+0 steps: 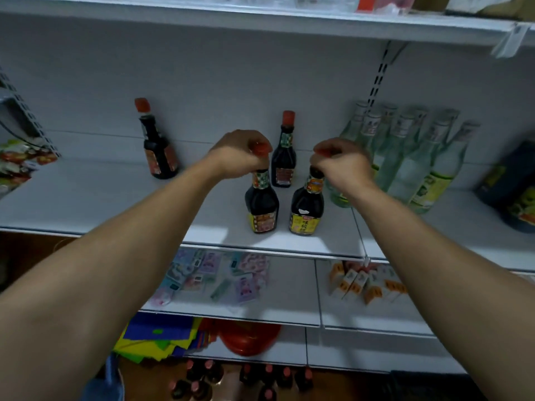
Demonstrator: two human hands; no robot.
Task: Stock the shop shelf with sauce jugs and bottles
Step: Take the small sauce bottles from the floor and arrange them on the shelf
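Two dark sauce bottles with red caps stand near the front of the white shelf (115, 198). My left hand (238, 153) is closed around the cap and neck of the left bottle (262, 205). Around the cap of the right bottle (307, 209), which has a yellow label, my right hand (343, 163) is closed. Both bottles rest upright on the shelf. A third sauce bottle (283, 156) stands behind them by the back wall. A fourth sauce bottle (157, 146) stands apart to the left.
Several clear green-tinted bottles (414, 157) crowd the shelf right of my right hand. A dark jug (512, 186) sits at the far right. Small packets (220, 276) and boxes (364, 282) lie on the shelf below. More red-capped bottles (249, 380) stand on the floor.
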